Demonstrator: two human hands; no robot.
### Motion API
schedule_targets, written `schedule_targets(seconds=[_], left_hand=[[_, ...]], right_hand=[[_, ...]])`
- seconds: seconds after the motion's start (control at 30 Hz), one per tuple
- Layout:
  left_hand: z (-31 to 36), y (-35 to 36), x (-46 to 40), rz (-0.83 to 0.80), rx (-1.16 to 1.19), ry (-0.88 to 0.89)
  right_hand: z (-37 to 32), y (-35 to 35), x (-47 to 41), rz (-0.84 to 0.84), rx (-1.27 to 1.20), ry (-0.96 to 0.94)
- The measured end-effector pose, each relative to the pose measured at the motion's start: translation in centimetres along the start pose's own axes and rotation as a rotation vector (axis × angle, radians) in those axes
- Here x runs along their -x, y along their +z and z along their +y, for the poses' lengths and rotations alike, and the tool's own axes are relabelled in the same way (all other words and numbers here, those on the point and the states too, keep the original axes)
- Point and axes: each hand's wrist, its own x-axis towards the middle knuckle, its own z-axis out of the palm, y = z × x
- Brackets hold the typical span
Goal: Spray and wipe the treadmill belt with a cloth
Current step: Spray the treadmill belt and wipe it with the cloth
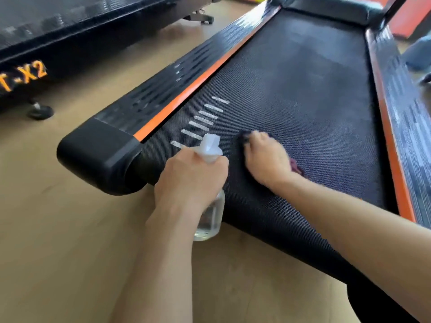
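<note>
The black textured treadmill belt [303,89] runs from the near end up to the top right, with several white stripes near its left edge. My left hand [189,180] grips a clear spray bottle [210,217] with a white nozzle, held upright at the belt's rear left corner. My right hand [265,157] presses flat on a dark purple cloth [296,166] lying on the belt, most of the cloth hidden under the palm. A duller, smeared patch shows on the belt to the right of the cloth.
Orange-trimmed side rails [198,82] flank the belt, ending in a black end cap [98,155]. A second treadmill [58,38] marked "X2" stands at the upper left on a tan wooden floor [58,229]. The black motor cover [326,8] closes the far end.
</note>
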Motion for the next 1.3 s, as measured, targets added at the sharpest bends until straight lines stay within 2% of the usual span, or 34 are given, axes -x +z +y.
schedule_targets(seconds=[0.07,0.13,0.2,0.27,0.33,0.4,0.47,0.5,0.57,0.73,0.8,0.83,0.9,1.0,1.07,1.3], left_hand=[[-0.9,0.2,-0.5,0.045,0.055,0.024],[-1.3,0.4,-0.6,0.102,0.136,0.040],[-1.2,0.8,-0.7,0.135,0.176,0.064],[-0.9,1.3,-1.3,0.151,0.227,0.049],[-0.6,1.8,-2.5,0.120,0.241,0.027],[-0.6,1.7,-3.2,0.056,0.189,0.039],[-0.9,1.0,-3.5,0.037,0.225,0.005],[-1.3,0.6,-3.6,0.039,0.250,-0.028],[-2.2,-0.4,-3.4,0.064,0.235,-0.076],[-5.9,-2.4,-2.5,0.139,0.195,-0.189],[-7.1,-2.9,-1.9,0.176,0.183,-0.225],[-7.4,-3.2,-1.7,0.203,0.183,-0.233],[-7.8,-3.7,-1.6,0.237,0.176,-0.264],[-8.1,-4.1,-1.7,0.271,0.142,-0.290],[-8.1,-4.3,-1.7,0.294,0.126,-0.308],[-8.7,-5.2,-1.6,0.353,0.080,-0.372]], right_hand=[[-4.4,-0.5,3.1,-0.073,-0.129,-0.307],[-5.4,-1.8,5.5,-0.196,-0.235,-0.559],[-3.6,-2.9,5.8,-0.287,-0.203,-0.748],[-0.4,-3.1,3.9,-0.287,-0.085,-0.826],[3.8,-2.4,0.3,-0.195,-0.003,-0.669],[7.4,-1.3,-3.6,-0.101,0.045,-0.279],[7.9,0.1,-6.5,-0.030,0.047,0.152],[6.8,1.0,-7.3,-0.007,0.043,0.234],[2.3,2.3,-8.0,0.005,0.009,0.139],[-8.4,1.7,-2.0,-0.082,-0.238,-0.473],[-8.4,0.9,0.4,-0.137,-0.288,-0.659],[-7.5,0.6,0.6,-0.161,-0.303,-0.696],[-5.0,0.6,-0.2,-0.128,-0.295,-0.608],[-2.4,1.0,-2.5,-0.040,-0.238,-0.279],[-2.3,1.5,-3.9,-0.046,-0.225,-0.163],[-2.9,2.1,-5.0,-0.015,-0.189,-0.108]])
